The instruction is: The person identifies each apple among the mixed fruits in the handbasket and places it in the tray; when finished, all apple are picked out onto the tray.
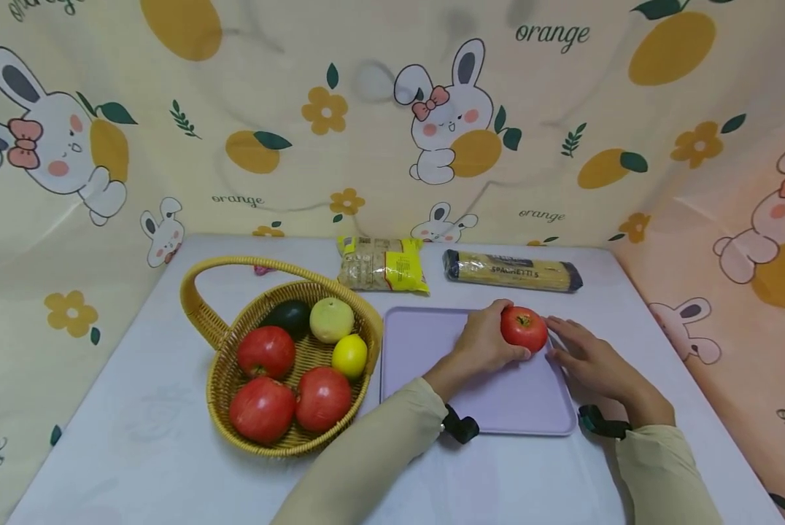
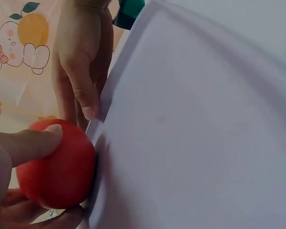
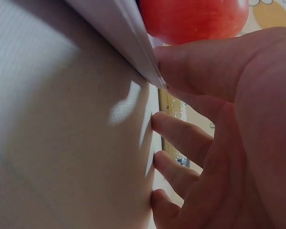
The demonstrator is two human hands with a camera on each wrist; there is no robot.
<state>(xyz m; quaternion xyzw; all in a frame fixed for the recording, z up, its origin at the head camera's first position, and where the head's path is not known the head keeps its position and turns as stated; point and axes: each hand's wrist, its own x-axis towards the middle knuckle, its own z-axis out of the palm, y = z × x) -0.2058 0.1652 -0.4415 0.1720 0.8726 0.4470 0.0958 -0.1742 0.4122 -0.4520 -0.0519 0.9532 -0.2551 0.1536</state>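
My left hand (image 1: 486, 340) grips a red tomato (image 1: 524, 329) from its left side, thumb in front and fingers behind. The tomato is at the far right corner of a pale purple tray (image 1: 419, 379); in the left wrist view the tomato (image 2: 62, 167) sits close against the tray surface (image 2: 195, 119). To the right, my right hand (image 1: 592, 361) rests at the tray's right edge with its fingers extended. In the right wrist view the right thumb (image 3: 195, 67) touches the tray rim (image 3: 133, 33), and the other fingertips meet the white tabletop.
Left of the tray stands a yellow wicker basket (image 1: 214, 394) with a tall handle. It holds several red tomatoes (image 1: 263, 410), a yellow lemon (image 1: 349, 356), a pale green round fruit (image 1: 331, 320) and a dark avocado (image 1: 289, 319). Behind lie a yellow bag (image 1: 382, 264) and a spaghetti pack (image 1: 513, 271).
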